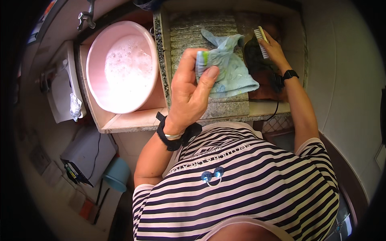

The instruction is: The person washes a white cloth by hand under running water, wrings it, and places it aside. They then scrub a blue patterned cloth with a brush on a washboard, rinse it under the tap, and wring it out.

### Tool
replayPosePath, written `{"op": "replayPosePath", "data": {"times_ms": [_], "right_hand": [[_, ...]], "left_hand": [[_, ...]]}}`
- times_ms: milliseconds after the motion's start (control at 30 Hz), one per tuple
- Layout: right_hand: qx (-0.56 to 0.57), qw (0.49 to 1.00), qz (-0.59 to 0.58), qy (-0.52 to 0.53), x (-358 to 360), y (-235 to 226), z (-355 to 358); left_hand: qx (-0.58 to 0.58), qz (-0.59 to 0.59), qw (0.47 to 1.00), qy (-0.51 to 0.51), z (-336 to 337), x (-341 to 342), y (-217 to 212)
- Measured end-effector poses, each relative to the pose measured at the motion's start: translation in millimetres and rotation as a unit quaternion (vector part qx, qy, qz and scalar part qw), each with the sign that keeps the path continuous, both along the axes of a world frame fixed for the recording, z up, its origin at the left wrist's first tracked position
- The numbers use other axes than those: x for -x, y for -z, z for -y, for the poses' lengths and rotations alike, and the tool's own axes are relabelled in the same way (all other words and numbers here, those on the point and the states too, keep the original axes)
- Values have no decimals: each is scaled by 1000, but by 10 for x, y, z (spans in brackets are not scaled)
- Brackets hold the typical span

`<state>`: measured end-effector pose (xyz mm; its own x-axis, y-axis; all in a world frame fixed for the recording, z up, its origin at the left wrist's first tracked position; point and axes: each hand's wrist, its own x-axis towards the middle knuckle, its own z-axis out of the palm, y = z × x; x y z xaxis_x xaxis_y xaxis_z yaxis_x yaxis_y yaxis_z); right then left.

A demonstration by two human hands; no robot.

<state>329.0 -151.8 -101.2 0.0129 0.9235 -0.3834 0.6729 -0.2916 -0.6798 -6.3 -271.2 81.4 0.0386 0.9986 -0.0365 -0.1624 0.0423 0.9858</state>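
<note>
My left hand (192, 86) is closed on a small light blue cloth garment (229, 72), gripping it by an edge with a green patch. The garment hangs bunched to the right of the fingers, raised over the ridged stone washboard slab (193, 34). At the right, my right hand (276, 52) grips a scrubbing brush (262, 40) with a pale back and white bristles. Its bristles face left, toward the garment, and brush and cloth are apart. Below that hand lies dark and reddish-brown wet material (263, 76) that I cannot make out clearly.
A pink basin (91, 76) of foamy water stands left of the slab, beneath a metal tap (86, 18). A speckled stone divider (161, 52) separates them. Farther left are a white washbasin (60, 92), a grey box (90, 156) and a blue bucket (117, 174). A wall (341, 72) rises at the right.
</note>
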Motion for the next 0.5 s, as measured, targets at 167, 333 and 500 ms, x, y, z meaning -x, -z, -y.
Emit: {"op": "replayPosePath", "data": {"times_ms": [167, 333, 500], "right_hand": [[-25, 998, -34, 45, -204, -50, 142], [-40, 999, 12, 28, -83, 22, 268], [-24, 996, 55, -73, 443, -61, 109]], "left_hand": [[125, -2, 992, -29, 641, 449, 244], [77, -409, 908, -52, 1032, 690, 1035], [-48, -549, 834, 6, 638, 234, 1241]]}}
